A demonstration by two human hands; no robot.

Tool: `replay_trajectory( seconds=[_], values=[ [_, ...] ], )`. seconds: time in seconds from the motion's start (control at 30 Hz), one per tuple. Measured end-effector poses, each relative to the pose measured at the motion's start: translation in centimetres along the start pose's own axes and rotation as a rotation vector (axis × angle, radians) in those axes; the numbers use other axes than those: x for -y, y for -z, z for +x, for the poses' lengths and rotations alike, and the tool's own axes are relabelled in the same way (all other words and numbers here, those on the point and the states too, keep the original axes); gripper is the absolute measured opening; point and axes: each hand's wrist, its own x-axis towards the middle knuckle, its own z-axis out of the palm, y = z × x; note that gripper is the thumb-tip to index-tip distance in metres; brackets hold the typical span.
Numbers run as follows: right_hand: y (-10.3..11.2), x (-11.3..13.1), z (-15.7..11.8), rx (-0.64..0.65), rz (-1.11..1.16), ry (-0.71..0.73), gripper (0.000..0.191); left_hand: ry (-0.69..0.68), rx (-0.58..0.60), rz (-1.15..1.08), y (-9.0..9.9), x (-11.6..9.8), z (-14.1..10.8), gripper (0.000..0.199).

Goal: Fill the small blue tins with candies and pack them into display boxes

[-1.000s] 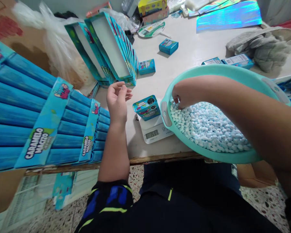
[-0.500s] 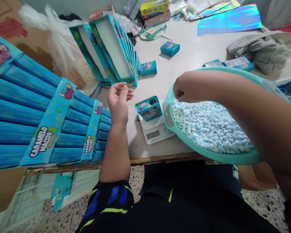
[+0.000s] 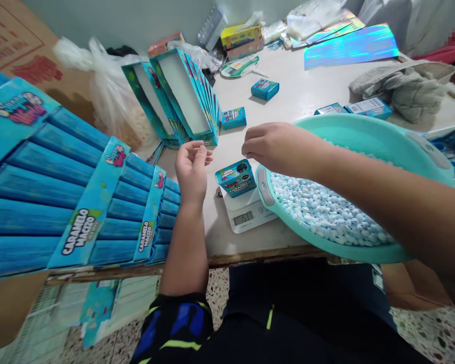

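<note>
My right hand (image 3: 263, 141) hovers above and just right of a small blue candy box (image 3: 235, 178). Its fingers are pinched together, and what they hold, if anything, is hidden. The box stands on a white kitchen scale (image 3: 246, 215) with a lit display. Left of the box my left hand (image 3: 192, 164) is held up with loosely curled fingers apart and nothing visible in it. Under my right forearm sits a turquoise tub (image 3: 341, 253) full of small white and pale blue candies (image 3: 322, 207), its grey handle close to the scale.
Filled display cartons of blue boxes (image 3: 79, 227) line the left. Blue display trays (image 3: 185, 96) stand behind my left hand. Single candy boxes (image 3: 265, 89) lie farther back, near a grey cloth (image 3: 417, 93) and shiny holographic sheets (image 3: 351, 45). The wooden table edge (image 3: 250, 257) runs in front.
My right hand has come out of the candies and moved left, over the box on the scale. My left hand keeps its pose. The view has shifted slightly.
</note>
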Motion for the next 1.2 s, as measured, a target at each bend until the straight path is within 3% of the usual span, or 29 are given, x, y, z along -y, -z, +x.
replay_trajectory(
  seconds=[0.2,0.47,0.9,1.2],
  values=[
    [-2.0,0.5,0.0,-0.025,-0.1,0.182,0.027,0.018,0.015,0.001,0.0,-0.4,-0.2,0.032],
    [-1.7,-0.3,0.0,-0.164,0.039,0.162,0.032,0.036,0.025,-0.009,0.2,-0.7,-0.2,0.032],
    [-0.7,0.3,-0.4,-0.185,0.027,0.201,0.032,0.015,0.031,-0.001,0.0,-0.1,-0.1,0.033],
    [-2.2,-0.1,0.0,-0.107,0.052,0.139,0.038,0.005,0.041,0.007,0.1,0.2,0.1,0.026]
  ],
)
